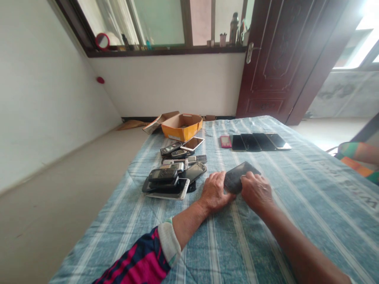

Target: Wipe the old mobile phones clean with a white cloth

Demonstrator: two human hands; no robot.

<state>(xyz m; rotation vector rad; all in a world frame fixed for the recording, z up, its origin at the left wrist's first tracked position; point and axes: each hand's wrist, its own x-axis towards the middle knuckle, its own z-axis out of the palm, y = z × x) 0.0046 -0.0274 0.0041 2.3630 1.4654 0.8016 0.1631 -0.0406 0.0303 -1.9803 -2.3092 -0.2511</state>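
Between my hands is a dark smartphone point(237, 177), tilted a little above the striped cloth. My left hand point(215, 191) grips its left edge, the thumb along the near side. The fingers of my right hand point(257, 190) are closed at its right side, pressed against the screen or edge; whether they pinch something small there I cannot make out. Left of my hands lies a heap of old mobile phones point(164, 175), some with keypads, some with touch screens. Farther right, several dark smartphones point(251, 142) lie overlapping in a row beside a small pink phone point(225, 141).
A blue-grey striped cloth point(207, 244) covers the surface. An open orange cardboard box point(186, 130) stands at the far left edge, its flap or lid point(160, 121) leaning outward. Beyond are a white wall, a window sill and a dark red door point(275, 59). Colourful fabric point(359, 157) is at the right.
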